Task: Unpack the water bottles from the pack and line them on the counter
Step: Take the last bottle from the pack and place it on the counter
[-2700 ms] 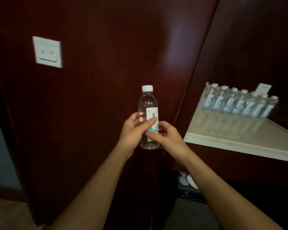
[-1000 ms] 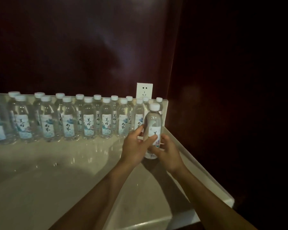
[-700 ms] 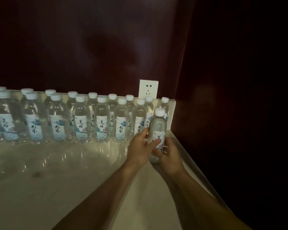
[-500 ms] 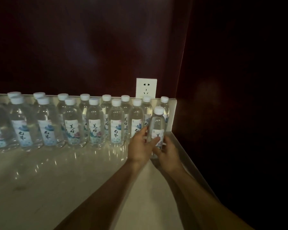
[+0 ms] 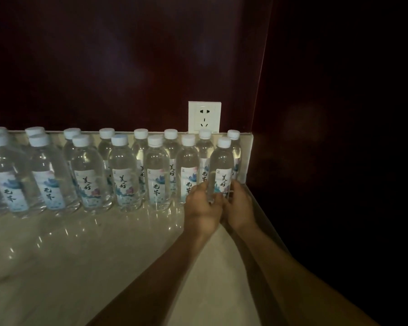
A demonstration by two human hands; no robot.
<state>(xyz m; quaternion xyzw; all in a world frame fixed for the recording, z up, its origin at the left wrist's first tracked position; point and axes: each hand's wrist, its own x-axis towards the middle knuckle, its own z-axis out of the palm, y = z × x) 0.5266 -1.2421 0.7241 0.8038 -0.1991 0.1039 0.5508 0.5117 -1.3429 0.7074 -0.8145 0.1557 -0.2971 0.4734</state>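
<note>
A clear water bottle (image 5: 221,165) with a white cap and a printed label stands upright at the right end of the front row on the pale counter (image 5: 80,255). My left hand (image 5: 201,208) grips its lower part from the left. From the right, my right hand (image 5: 239,207) holds the same bottle, and both hands hide its base. Two rows of several matching bottles (image 5: 121,170) run leftward along the back of the counter, out past the left edge of the frame.
A white wall socket (image 5: 204,117) sits on the dark red panel just above the bottles. A dark side wall (image 5: 327,137) closes the corner at the right. The counter's right edge (image 5: 266,222) runs diagonally beside my right forearm.
Both hands carried the bottle from beside the cabinet to the counter and set it down at the right end of the front row, then slid down toward its base.
</note>
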